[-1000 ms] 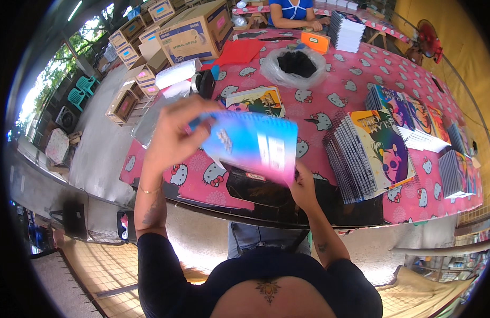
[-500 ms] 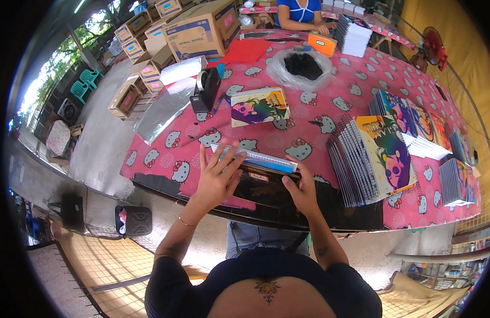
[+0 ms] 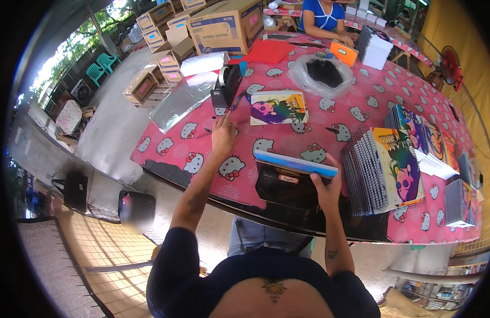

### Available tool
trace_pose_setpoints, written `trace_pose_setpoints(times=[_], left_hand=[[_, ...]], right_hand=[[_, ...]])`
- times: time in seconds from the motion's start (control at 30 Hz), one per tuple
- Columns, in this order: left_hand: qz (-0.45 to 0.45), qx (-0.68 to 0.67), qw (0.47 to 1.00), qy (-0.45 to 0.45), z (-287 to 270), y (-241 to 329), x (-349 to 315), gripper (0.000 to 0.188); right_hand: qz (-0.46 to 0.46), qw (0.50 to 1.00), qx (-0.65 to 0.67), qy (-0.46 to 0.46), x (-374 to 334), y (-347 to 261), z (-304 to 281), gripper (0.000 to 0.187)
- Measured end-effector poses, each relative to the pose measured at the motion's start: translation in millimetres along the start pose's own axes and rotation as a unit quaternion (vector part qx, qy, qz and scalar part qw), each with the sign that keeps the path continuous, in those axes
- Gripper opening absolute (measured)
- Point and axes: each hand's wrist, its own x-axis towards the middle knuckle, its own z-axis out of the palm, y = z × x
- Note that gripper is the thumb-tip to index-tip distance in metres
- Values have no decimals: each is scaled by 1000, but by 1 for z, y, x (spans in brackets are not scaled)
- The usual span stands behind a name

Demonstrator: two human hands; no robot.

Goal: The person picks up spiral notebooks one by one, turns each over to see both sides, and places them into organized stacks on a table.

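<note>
My right hand [image 3: 330, 186] grips the right end of a notebook [image 3: 285, 192] standing on its long edge near the front of the table. Its dark cover, with a small red-and-white label, faces me, and a blue strip runs along the top. My left hand [image 3: 222, 135] is stretched out over the tabletop, fingers extended and nothing seen in them. Close to its fingertips lie some pens [image 3: 236, 102] and a thin dark item. A spiral notebook with a colourful illustrated cover [image 3: 279, 108] lies flat beyond the standing one.
A black tape dispenser [image 3: 225, 91] and clear plastic sheet [image 3: 184, 103] lie at the left. Stacked spiral notebooks [image 3: 396, 169] stand at the right. Behind are a plastic bag [image 3: 320, 73], a red sheet [image 3: 267, 52], cartons [image 3: 226, 29] and a seated person [image 3: 323, 18].
My left hand has let go of the notebook and moved forward to the tabletop near the pens. My right hand still holds the notebook, now tilted with more of its dark cover showing.
</note>
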Motion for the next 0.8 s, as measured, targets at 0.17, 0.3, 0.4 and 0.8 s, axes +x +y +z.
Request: trace_pose_setpoints(times=[0.17, 0.3, 0.4, 0.8], left_hand=[[-4, -40, 996, -78, 25, -1, 6, 37], [-34, -182, 980, -71, -62, 86, 1, 26], [-58, -278, 955, -88, -107, 124, -14, 21], [-105, -362, 923, -84, -121, 128, -26, 20]], right_hand=[[-292, 898, -318, 81, 3, -68, 23, 57], [-362, 837, -397, -103, 14, -90, 72, 41], [-319, 846, -410, -118, 31, -70, 99, 28], [-260, 889, -356, -122, 43, -74, 107, 19]])
